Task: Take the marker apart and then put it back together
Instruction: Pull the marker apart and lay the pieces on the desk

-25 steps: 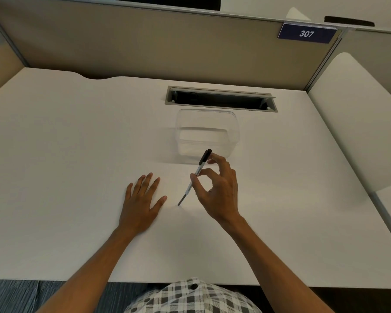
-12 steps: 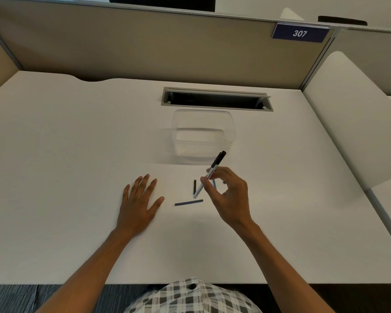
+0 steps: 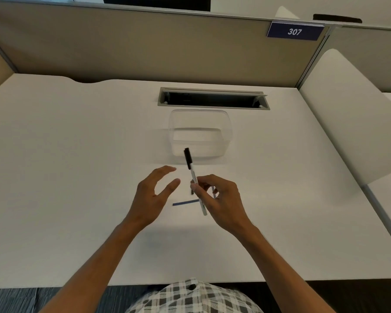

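My right hand (image 3: 221,199) pinches the white marker barrel (image 3: 195,181) with its black cap end (image 3: 187,158) pointing up and away. The barrel stands tilted above the white desk (image 3: 77,177). My left hand (image 3: 152,195) hovers just left of it, lifted off the desk, fingers spread and loosely curved, holding nothing. A thin dark blue ink stick (image 3: 185,202) lies flat on the desk between my hands. A short dark piece (image 3: 192,190) lies behind the barrel, partly hidden. Another small piece (image 3: 213,192) shows between my right fingers.
A clear plastic container (image 3: 200,134) stands on the desk just beyond the marker. Behind it is a grey cable slot (image 3: 212,98) in the desk. A beige partition (image 3: 145,46) with a "307" sign (image 3: 295,31) closes the back; a white side panel (image 3: 348,114) stands right.
My left hand has lifted off the desk and moved right toward the marker. My right hand has turned the barrel, so the cap end now leans up-left instead of up-right.
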Tool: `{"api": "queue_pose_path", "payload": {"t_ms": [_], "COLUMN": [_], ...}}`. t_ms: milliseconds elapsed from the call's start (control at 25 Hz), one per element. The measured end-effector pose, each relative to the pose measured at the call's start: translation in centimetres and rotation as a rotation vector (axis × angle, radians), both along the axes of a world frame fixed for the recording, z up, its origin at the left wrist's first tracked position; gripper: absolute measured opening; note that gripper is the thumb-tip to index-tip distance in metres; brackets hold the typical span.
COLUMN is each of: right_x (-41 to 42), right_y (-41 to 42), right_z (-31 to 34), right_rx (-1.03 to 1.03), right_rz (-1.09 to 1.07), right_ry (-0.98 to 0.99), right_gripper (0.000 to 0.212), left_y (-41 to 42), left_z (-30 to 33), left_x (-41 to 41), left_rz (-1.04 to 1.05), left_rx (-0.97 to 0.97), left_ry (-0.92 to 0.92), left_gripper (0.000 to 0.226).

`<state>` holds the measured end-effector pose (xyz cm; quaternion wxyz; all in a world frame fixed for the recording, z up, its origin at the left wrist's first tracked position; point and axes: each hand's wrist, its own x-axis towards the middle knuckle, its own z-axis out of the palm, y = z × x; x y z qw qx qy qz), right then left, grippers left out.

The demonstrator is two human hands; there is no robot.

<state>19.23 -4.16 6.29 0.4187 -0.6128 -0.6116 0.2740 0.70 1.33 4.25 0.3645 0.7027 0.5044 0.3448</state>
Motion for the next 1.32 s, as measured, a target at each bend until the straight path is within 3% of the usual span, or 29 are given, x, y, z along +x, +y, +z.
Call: {"api": "queue_pose_path", "payload": {"t_ms": [200,480,600,760,1080,1160,1320], "right_x": [-0.5,0.1,0.2,0.3,-0.9,-0.9,-0.3], "right_y": [0.2,-0.2,-0.3,0.0,0.6,0.8,1.0], "right_z": [0.3,0.7,0.8,1.0,-0.2,-0.5,-2.4], "right_rx": [0.016,0.015,0.018,0.027,-0.072,-0.087,-0.105], "right_rz": [0.094,0.056,0.057,0.087,0.131,0.121,-0.025], "right_ry": [-0.074,0.102,0.167,0.13,-0.022,0.025,0.342], "right_gripper": [0.023,0.011,0.008,0.009,0.015,0.022,0.023], "left_y": [-0.7,0.0,0.1,0.2,-0.3,-0.1,0.4], "left_z": [3.9,4.3,4.4,4.9,3.8,3.6,2.7], "left_x": [1.5,-0.5,-1.5,-2.8,-2.5,-2.9,-4.3], "left_rz": [-0.063,0.082,0.031,-0.122,-0.27,-0.263,-0.209], "left_rx": [-0.191,-0.266,-0.286,-0.283,0.14,0.198,0.262], "left_ry": [-0.314,-0.485,-0.501,-0.317,0.35,0.385,0.43], "left_gripper": [0.033,0.012,0.015,0.016,0.015,0.015,0.01]}}
